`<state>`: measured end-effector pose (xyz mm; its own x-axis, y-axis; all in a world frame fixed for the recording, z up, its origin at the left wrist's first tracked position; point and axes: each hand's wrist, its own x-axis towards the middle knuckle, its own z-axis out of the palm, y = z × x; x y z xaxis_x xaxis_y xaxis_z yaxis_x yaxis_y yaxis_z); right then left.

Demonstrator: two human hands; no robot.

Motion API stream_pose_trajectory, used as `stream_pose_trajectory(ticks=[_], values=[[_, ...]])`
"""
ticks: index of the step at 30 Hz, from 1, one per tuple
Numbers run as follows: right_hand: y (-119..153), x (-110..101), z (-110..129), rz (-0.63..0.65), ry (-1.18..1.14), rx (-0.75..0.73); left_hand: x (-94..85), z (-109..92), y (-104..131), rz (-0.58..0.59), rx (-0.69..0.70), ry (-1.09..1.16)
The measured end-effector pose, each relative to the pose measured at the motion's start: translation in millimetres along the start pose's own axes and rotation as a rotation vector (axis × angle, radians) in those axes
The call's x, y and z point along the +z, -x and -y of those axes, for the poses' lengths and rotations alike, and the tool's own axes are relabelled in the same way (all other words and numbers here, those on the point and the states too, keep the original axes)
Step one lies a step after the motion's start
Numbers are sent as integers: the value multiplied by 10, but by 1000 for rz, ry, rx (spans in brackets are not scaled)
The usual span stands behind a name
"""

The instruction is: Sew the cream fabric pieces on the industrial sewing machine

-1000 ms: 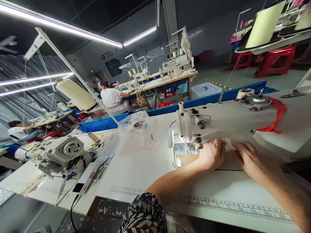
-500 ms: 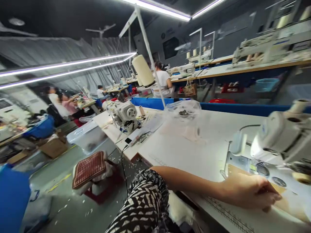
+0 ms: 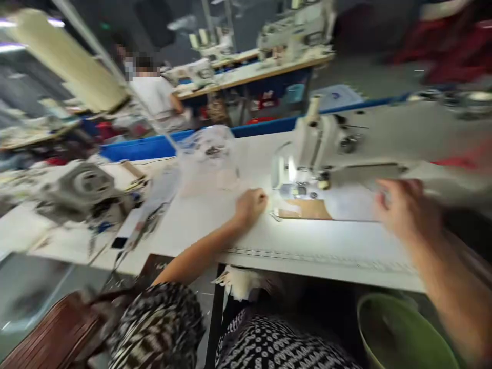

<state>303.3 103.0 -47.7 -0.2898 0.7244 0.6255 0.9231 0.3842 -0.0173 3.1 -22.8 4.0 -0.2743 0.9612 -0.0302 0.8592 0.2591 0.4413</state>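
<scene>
My left hand point(image 3: 250, 207) is closed, its fingers curled just above the white table, left of the sewing machine point(image 3: 317, 138). Whatever it may pinch is hidden. Near the right end of the machine bed, my right hand point(image 3: 409, 210) has its fingers bent round toward the thumb. A pale spot shows between them, too blurred to name. Between my hands a tan panel point(image 3: 311, 209) lies in front of the needle area, with a small white piece point(image 3: 290, 207) on its left part. The machine's lamp lights this spot.
A clear plastic bag point(image 3: 209, 154) with dark bits lies on the table point(image 3: 200, 225), behind my left hand. Further left stands another machine point(image 3: 82, 189). A green bin point(image 3: 403, 333) is below the table edge at right. One person in white point(image 3: 154, 97) sits beyond the blue trough point(image 3: 138, 149).
My view has swung to the right. My left hand is now left of the machine bed, no longer over the tan panel. My right hand has come into view.
</scene>
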Motion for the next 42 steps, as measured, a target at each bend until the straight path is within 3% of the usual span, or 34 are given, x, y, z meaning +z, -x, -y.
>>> stream_pose_trajectory(ticks=[3, 8, 11, 14, 16, 19, 22, 26, 30, 32, 35, 37, 42], values=[[175, -201, -251, 109, -10, 34, 74, 115, -128, -25, 68, -7], [106, -220, -176, 61, -102, 21, 58, 358, -60, -81, 192, -24], [115, -211, -149, 2, -133, 9, -148, 720, -165, -166, 291, -3], [130, -210, -132, -18, -172, -9, -419, 1160, -453, -310, 346, -50], [129, -217, -111, -35, -191, -31, -521, 1394, -647, -313, 363, -57], [126, -237, -86, -65, -195, -55, -479, 1616, -771, -258, 349, -51], [131, -251, -85, -40, -180, -35, -322, 1741, -665, -256, 297, -55], [141, -246, -76, 0, -161, -36, -247, 1758, -429, -327, 329, -57], [142, -249, -43, -69, -147, -93, -349, 1510, -338, -350, 420, -75], [129, -242, -38, -170, -136, -175, -401, 1343, -337, -295, 464, -118], [94, -190, -49, -308, -173, -295, -455, 1174, -366, -120, 439, -181], [75, -152, -52, -334, -209, -320, -485, 1141, -386, -56, 408, -194], [95, -155, -30, -318, -195, -281, -531, 1166, -397, -38, 423, -137]])
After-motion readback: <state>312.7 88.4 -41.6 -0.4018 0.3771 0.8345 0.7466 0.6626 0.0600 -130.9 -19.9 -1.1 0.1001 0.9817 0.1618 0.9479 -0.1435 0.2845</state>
